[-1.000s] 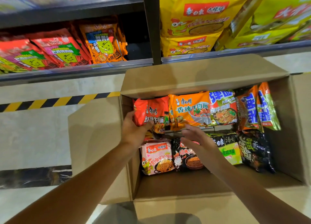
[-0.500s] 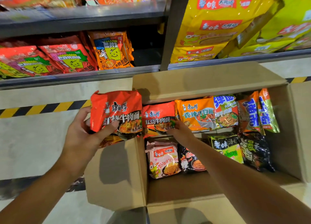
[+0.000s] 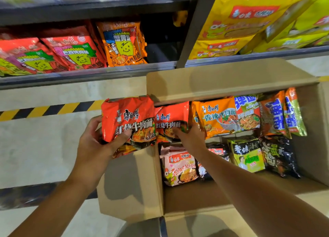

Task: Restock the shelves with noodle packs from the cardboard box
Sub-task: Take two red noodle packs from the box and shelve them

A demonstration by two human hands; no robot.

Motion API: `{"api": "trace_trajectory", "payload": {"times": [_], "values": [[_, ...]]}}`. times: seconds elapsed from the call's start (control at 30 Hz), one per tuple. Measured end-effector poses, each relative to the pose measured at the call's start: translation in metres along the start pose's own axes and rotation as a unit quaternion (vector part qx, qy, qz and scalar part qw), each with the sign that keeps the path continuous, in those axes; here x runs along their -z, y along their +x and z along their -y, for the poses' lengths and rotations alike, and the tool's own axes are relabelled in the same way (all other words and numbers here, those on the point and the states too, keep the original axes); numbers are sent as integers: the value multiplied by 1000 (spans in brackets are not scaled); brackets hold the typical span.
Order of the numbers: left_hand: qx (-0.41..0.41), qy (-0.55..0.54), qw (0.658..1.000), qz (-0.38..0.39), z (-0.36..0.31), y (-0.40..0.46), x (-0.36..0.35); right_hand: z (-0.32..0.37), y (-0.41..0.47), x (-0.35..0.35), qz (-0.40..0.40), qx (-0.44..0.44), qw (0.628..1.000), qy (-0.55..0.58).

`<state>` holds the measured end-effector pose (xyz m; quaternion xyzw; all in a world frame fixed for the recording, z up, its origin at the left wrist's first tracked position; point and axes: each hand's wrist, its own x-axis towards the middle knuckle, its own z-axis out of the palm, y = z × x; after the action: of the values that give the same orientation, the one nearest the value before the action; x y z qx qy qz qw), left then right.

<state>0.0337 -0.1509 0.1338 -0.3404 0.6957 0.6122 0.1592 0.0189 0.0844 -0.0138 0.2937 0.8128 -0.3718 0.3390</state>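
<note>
My left hand (image 3: 99, 144) grips a red noodle pack (image 3: 127, 115) just above the left flap of the open cardboard box (image 3: 131, 185). My right hand (image 3: 188, 135) reaches into the box and pinches the lower edge of a second red noodle pack (image 3: 170, 119) standing in the back row. Beside it stand an orange pack (image 3: 216, 117) and further packs. A pink pack (image 3: 179, 167), a green pack (image 3: 246, 154) and a black pack (image 3: 277, 154) lie in the front row.
A low grey shelf (image 3: 85, 74) ahead holds red snack bags (image 3: 71, 53) and an orange bag (image 3: 122, 44), with a dark gap to their right. A shelf post (image 3: 194, 28) divides it from large yellow bags (image 3: 236, 23). Yellow-black tape (image 3: 44, 110) marks the floor.
My left hand has lifted a red pack out of the box and holds it over the left flap. My right hand moved up from the front row onto the second red pack.
</note>
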Motion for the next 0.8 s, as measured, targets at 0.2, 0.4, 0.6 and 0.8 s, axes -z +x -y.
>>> {"api": "trace_trajectory", "payload": {"times": [0.2,0.4,0.6,0.8], "values": [[8,-7,1000,-20,2,-4,14,15,2,2,29,22,999,-31],[25,-21,998,-50,1,-26,29,6,-36,27,-4,84,996,-7],[36,-20,998,-45,-50,-72,54,39,-122,115,11,112,994,1],[8,-62,998,-30,-166,-138,98,122,-238,204,19,156,987,41]]}}
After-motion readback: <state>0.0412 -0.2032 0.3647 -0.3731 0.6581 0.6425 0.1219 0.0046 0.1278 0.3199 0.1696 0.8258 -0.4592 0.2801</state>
